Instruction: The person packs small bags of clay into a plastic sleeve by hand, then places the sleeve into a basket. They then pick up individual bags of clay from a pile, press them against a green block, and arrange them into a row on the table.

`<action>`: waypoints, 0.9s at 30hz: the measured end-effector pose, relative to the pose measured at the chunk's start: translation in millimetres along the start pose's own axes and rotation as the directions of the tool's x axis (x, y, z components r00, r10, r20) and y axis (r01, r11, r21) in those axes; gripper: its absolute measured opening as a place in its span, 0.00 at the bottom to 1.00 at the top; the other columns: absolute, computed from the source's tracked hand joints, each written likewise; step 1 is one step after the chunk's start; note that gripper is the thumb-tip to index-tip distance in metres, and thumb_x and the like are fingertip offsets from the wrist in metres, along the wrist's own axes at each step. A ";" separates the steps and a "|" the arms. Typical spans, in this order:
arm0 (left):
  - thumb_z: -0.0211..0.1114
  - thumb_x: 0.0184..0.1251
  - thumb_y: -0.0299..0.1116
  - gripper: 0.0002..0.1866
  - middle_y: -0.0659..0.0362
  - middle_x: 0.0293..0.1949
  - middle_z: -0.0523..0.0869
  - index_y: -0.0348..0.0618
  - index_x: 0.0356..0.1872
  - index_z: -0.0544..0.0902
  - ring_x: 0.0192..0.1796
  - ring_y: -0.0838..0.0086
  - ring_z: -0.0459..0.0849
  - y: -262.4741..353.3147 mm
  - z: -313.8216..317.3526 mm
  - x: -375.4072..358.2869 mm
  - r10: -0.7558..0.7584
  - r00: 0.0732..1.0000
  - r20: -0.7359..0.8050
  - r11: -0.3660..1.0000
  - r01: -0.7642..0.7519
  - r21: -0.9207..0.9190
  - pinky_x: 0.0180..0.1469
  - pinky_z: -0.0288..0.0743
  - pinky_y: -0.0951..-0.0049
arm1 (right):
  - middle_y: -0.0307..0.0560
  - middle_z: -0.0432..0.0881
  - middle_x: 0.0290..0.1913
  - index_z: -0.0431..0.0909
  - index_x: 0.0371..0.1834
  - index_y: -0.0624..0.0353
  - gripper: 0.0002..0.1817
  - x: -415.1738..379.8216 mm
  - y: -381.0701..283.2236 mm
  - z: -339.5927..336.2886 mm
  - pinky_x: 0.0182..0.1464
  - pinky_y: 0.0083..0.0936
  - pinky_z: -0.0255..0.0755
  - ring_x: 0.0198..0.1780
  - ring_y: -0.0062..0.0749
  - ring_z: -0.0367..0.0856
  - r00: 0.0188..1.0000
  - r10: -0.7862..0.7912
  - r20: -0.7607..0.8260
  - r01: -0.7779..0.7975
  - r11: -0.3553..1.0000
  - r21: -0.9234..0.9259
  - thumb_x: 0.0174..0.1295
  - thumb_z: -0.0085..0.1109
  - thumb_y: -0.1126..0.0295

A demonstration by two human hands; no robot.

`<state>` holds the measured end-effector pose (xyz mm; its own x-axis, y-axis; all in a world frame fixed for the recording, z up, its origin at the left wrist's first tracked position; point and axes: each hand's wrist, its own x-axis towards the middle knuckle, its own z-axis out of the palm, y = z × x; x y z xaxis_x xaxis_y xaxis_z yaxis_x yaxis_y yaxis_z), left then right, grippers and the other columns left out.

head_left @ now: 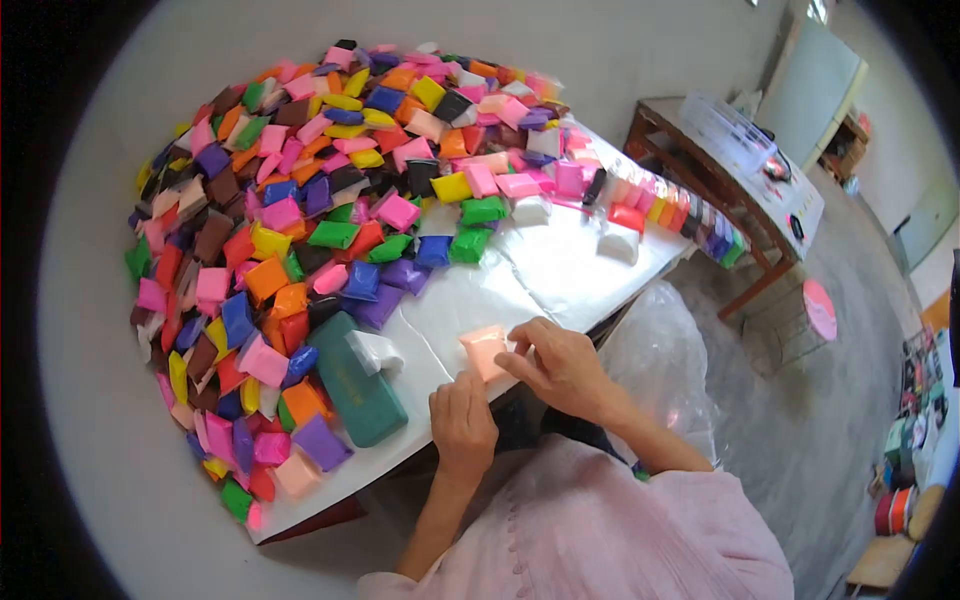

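White-covered table (537, 268): heaped multicoloured packets (265, 278) toward far side; green box (362, 392) near front edge.

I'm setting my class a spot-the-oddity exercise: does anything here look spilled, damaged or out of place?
Nothing looks clearly spilled or damaged. Most packets lie jumbled on the table, which looks untidy against the neat row toward its right end.

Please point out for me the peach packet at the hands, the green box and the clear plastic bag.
Peach packet (483, 352): head view, middle of its wrapper.
Green box (368, 405): head view, its upper surface.
Clear plastic bag (660, 345): head view, its upper part.
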<state>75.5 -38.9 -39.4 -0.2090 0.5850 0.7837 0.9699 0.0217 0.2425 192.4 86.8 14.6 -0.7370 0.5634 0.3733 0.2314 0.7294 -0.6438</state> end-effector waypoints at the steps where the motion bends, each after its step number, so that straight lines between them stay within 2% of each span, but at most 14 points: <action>1: 0.64 0.62 0.18 0.07 0.48 0.41 0.80 0.29 0.40 0.80 0.37 0.56 0.77 -0.1 1.6 -1.9 0.030 1.000 -0.003 0.999 -0.030 0.011 0.40 0.70 0.59 | 0.52 0.82 0.34 0.79 0.43 0.62 0.19 2.8 -7.7 0.0 0.37 0.38 0.75 0.35 0.47 0.83 0.995 0.094 -0.017 -0.094 0.996 -0.010 0.63 0.66 0.55; 2: 0.64 0.62 0.18 0.08 0.47 0.42 0.81 0.28 0.41 0.80 0.37 0.56 0.77 -0.1 2.7 -2.3 0.055 0.998 -0.024 0.998 -0.054 0.016 0.39 0.70 0.59 | 0.52 0.84 0.35 0.80 0.47 0.63 0.28 6.7 -12.5 0.1 0.39 0.39 0.76 0.36 0.47 0.84 0.984 0.173 0.033 -0.172 0.985 -0.032 0.58 0.69 0.47; 5: 0.64 0.61 0.18 0.10 0.46 0.44 0.82 0.25 0.43 0.80 0.36 0.57 0.79 -1.8 3.0 -3.4 0.110 0.992 -0.065 0.994 -0.109 0.025 0.37 0.71 0.60 | 0.53 0.86 0.35 0.83 0.48 0.63 0.28 15.6 -17.6 4.3 0.35 0.30 0.76 0.30 0.37 0.83 0.976 0.202 0.086 -0.199 0.979 -0.046 0.54 0.73 0.51; 8: 0.64 0.59 0.18 0.11 0.44 0.45 0.82 0.24 0.43 0.81 0.38 0.57 0.80 -5.3 0.1 -4.5 0.131 0.989 -0.075 0.991 -0.128 0.039 0.37 0.72 0.60 | 0.49 0.86 0.35 0.83 0.48 0.66 0.28 24.1 -19.3 4.5 0.35 0.27 0.75 0.30 0.30 0.83 0.954 0.236 0.184 -0.242 0.970 0.008 0.56 0.74 0.52; 11: 0.65 0.57 0.20 0.11 0.45 0.45 0.83 0.25 0.42 0.83 0.39 0.60 0.81 -6.6 -1.7 -3.5 0.172 0.982 -0.084 0.981 -0.163 0.108 0.38 0.75 0.63 | 0.56 0.86 0.37 0.83 0.44 0.68 0.30 34.8 -15.8 2.0 0.44 0.33 0.77 0.38 0.42 0.86 0.919 0.246 0.307 -0.306 0.937 0.166 0.56 0.72 0.48; 13: 0.66 0.56 0.23 0.10 0.47 0.44 0.83 0.29 0.39 0.85 0.38 0.65 0.81 -4.2 -4.0 -1.3 0.184 0.979 -0.087 0.972 -0.169 0.162 0.39 0.77 0.68 | 0.56 0.86 0.37 0.83 0.43 0.70 0.30 40.3 -10.7 6.0 0.44 0.32 0.77 0.37 0.39 0.86 0.915 0.226 0.334 -0.300 0.935 0.190 0.56 0.73 0.48; 15: 0.65 0.57 0.24 0.11 0.47 0.44 0.84 0.29 0.40 0.85 0.38 0.66 0.81 -3.8 -3.4 -2.2 0.161 0.984 -0.079 0.974 -0.145 0.176 0.40 0.77 0.68 | 0.57 0.86 0.37 0.83 0.43 0.71 0.30 47.1 -14.8 9.0 0.45 0.32 0.77 0.37 0.39 0.86 0.911 0.212 0.353 -0.291 0.938 0.188 0.55 0.73 0.49; 17: 0.65 0.56 0.23 0.12 0.47 0.45 0.84 0.27 0.41 0.84 0.39 0.64 0.82 -3.9 -4.3 -3.8 0.137 0.988 -0.077 0.978 -0.122 0.166 0.40 0.77 0.68 | 0.57 0.87 0.38 0.83 0.43 0.70 0.29 53.6 -20.7 9.6 0.44 0.33 0.78 0.37 0.41 0.87 0.901 0.225 0.371 -0.275 0.958 0.086 0.56 0.72 0.50; 18: 0.66 0.56 0.21 0.13 0.46 0.45 0.84 0.25 0.42 0.84 0.40 0.63 0.82 -3.6 -4.0 -2.6 0.131 0.988 -0.080 0.982 -0.118 0.147 0.39 0.77 0.67 | 0.58 0.87 0.38 0.83 0.43 0.70 0.28 55.6 -22.5 11.5 0.44 0.33 0.78 0.37 0.42 0.87 0.897 0.228 0.379 -0.262 0.964 0.039 0.56 0.72 0.50; 21: 0.67 0.54 0.19 0.13 0.46 0.46 0.84 0.24 0.42 0.84 0.40 0.61 0.83 -3.2 -7.8 -8.1 0.082 0.992 -0.096 0.993 -0.073 0.094 0.40 0.77 0.65 | 0.52 0.88 0.37 0.84 0.45 0.67 0.24 52.6 -15.9 19.2 0.35 0.27 0.77 0.30 0.29 0.84 0.959 0.088 0.268 -0.068 0.994 -0.083 0.54 0.74 0.57; 22: 0.67 0.54 0.19 0.14 0.46 0.46 0.84 0.24 0.42 0.84 0.40 0.61 0.83 -3.5 -6.7 -6.8 0.065 0.992 -0.110 0.996 -0.057 0.072 0.40 0.77 0.65 | 0.52 0.86 0.39 0.84 0.47 0.65 0.24 50.9 -16.8 18.2 0.37 0.32 0.78 0.32 0.36 0.85 0.974 0.012 0.228 0.028 0.985 -0.172 0.54 0.73 0.56; 25: 0.67 0.53 0.18 0.14 0.47 0.45 0.84 0.26 0.43 0.84 0.40 0.59 0.83 -1.1 -12.2 -7.1 0.005 0.992 -0.123 1.000 -0.003 0.014 0.42 0.77 0.64 | 0.55 0.81 0.40 0.83 0.45 0.62 0.24 51.0 -30.7 10.8 0.42 0.42 0.78 0.40 0.49 0.84 0.960 -0.051 0.275 0.142 0.936 -0.322 0.53 0.72 0.54; 27: 0.67 0.52 0.18 0.14 0.47 0.45 0.84 0.28 0.43 0.84 0.40 0.58 0.83 2.5 -22.2 -8.6 -0.028 0.991 -0.127 1.000 0.027 -0.011 0.42 0.77 0.63 | 0.55 0.80 0.40 0.82 0.43 0.62 0.23 53.2 -33.1 8.8 0.43 0.42 0.78 0.42 0.50 0.84 0.943 -0.122 0.310 0.227 0.917 -0.328 0.51 0.72 0.56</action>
<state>77.0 -61.8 -32.8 -0.2505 0.4761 0.8430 0.9625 0.0288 0.2697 139.8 89.2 49.8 -0.9200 0.3217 0.2237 0.2533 0.9240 -0.2866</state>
